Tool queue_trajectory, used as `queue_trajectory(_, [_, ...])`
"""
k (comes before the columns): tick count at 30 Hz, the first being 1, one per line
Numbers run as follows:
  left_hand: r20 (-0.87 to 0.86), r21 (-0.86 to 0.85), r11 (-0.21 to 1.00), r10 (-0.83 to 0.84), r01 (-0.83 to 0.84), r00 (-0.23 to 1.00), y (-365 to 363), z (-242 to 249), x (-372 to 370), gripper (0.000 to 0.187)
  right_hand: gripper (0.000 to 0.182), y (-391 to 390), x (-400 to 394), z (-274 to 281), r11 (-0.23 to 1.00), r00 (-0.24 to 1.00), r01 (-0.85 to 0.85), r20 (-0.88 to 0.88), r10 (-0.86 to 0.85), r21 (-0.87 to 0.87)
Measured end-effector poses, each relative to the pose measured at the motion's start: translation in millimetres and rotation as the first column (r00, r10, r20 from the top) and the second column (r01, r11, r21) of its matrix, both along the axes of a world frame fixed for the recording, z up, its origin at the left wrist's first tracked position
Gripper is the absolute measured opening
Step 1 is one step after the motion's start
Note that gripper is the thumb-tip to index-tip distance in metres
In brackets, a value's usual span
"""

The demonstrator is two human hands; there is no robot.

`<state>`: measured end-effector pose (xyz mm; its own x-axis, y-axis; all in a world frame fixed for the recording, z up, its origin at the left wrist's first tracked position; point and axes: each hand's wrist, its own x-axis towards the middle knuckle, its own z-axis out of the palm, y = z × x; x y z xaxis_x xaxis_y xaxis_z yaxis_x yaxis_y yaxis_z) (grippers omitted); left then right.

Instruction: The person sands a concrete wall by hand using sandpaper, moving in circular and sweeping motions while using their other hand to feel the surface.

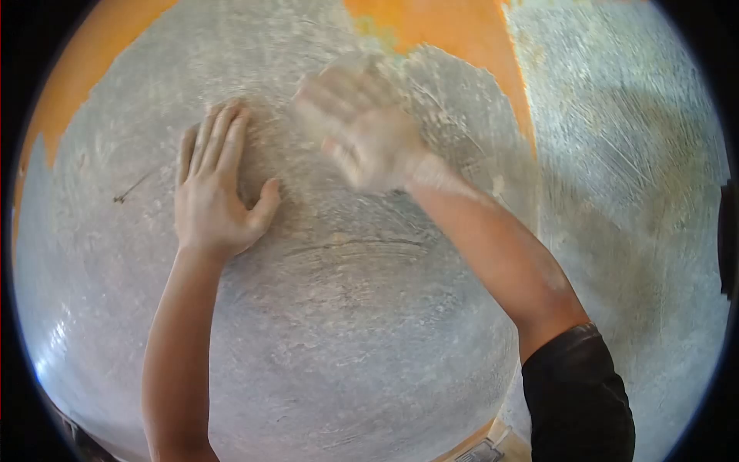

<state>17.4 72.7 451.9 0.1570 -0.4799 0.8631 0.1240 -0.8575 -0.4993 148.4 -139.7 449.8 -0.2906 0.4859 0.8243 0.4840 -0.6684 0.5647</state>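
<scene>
A grey, rough-textured wall (362,323) coated in a plaster-like layer fills most of the head view. My left hand (219,192) lies flat against it, fingers stretched upward and thumb out to the side, holding nothing. To its right and slightly higher, my right hand (366,131) is at the wall surface, smeared by motion, with pale dust on the hand and wrist. Its fingers point up and left, but the blur hides whether anything is under the palm. A curved scratch (354,245) runs across the coating below both hands.
Orange patches (443,27) show at the top and along the upper left edge (92,73). On the right, past a vertical corner line, stands another grey coated wall surface (631,192). A small grey fixture (481,453) is partly visible at the bottom.
</scene>
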Motion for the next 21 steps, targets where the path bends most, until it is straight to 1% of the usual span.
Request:
queue_trajectory(1, [-0.026,0.032,0.999,0.001,-0.001,1.0,1.6,5.8,-2.7,0.079,0.058,5.7,2.9,14.9,0.992,0.998,-0.054,-0.02,0.056,0.11])
queue_trajectory(3, [-0.085,0.102,0.995,0.001,0.008,0.996,5.7,19.9,-6.6,0.08,0.058,18.9,1.6,35.7,0.932,0.984,-0.145,-0.05,0.171,0.332])
queue_trajectory(4, [-0.087,0.099,0.995,0.023,-0.014,0.996,12.0,28.5,-8.4,0.081,0.057,31.3,-0.2,34.5,0.923,0.998,-0.042,-0.017,0.053,0.384])
queue_trajectory(5, [-0.058,0.083,0.996,0.017,-0.012,0.998,16.9,36.1,-9.1,0.081,0.057,38.1,-13.0,22.9,0.979,1.0,-0.021,-0.004,0.023,0.203])
queue_trajectory(6, [-0.03,0.067,0.998,0.011,-0.009,0.999,22.9,42.8,-9.5,0.08,0.057,43.3,-30.0,6.2,1.0,1.0,0.006,0.016,-0.006,0.015])
queue_trajectory(7, [-0.003,0.05,0.999,0.008,-0.008,1.0,29.8,47.5,-10.9,0.08,0.056,47.1,-39.4,-0.9,0.984,0.999,0.038,0.043,-0.031,-0.173])
queue_trajectory(10, [0.056,-0.006,1.0,0.027,-0.027,0.998,32.9,55.2,-11.6,0.077,0.058,39.0,-30.3,31.3,0.984,0.999,0.01,0.038,-0.003,-0.179])
queue_trajectory(12, [0.142,-0.062,0.998,0.032,-0.024,0.989,41.4,62.9,-10.1,0.074,0.059,48.4,-8.0,83.3,0.992,0.997,-0.073,-0.013,0.075,0.101])
queue_trajectory(13, [0.18,-0.087,0.996,0.035,-0.019,0.983,44.8,65.2,-8.7,0.073,0.06,53.4,-0.5,97.5,0.964,0.992,-0.107,-0.035,0.119,0.242])
queue_trajectory(16, [0.252,-0.21,0.977,0.098,-0.045,0.963,54.1,70.0,-7.2,0.073,0.062,79.1,-10.5,99.6,0.933,0.999,-0.006,-0.038,0.02,0.359])
queue_trajectory(17, [0.258,-0.233,0.972,0.104,-0.043,0.96,56.9,70.8,-6.9,0.073,0.062,82.3,-21.9,80.7,0.962,0.998,0.056,-0.04,-0.047,0.266])
queue_trajectory(18, [0.267,-0.256,0.966,0.108,-0.038,0.958,58.8,72.2,-6.3,0.074,0.062,82.6,-38.8,49.5,0.978,0.992,0.123,-0.033,-0.119,0.171])
queue_trajectory(19, [0.272,-0.278,0.96,0.11,-0.031,0.956,59.8,72.5,-6.4,0.074,0.063,81.7,-48.5,32.2,0.978,0.981,0.192,-0.021,-0.191,0.076])
queue_trajectory(20, [0.273,-0.292,0.956,0.11,-0.027,0.956,59.6,72.4,-7.3,0.074,0.062,78.1,-44.1,31.6,0.99,0.99,0.134,-0.048,-0.133,0.033])
queue_trajectory(21, [0.277,-0.305,0.952,0.113,-0.024,0.954,58.7,73.3,-8.7,0.074,0.062,80.8,-44.6,44.8,0.994,0.995,0.087,-0.051,-0.084,0.061])
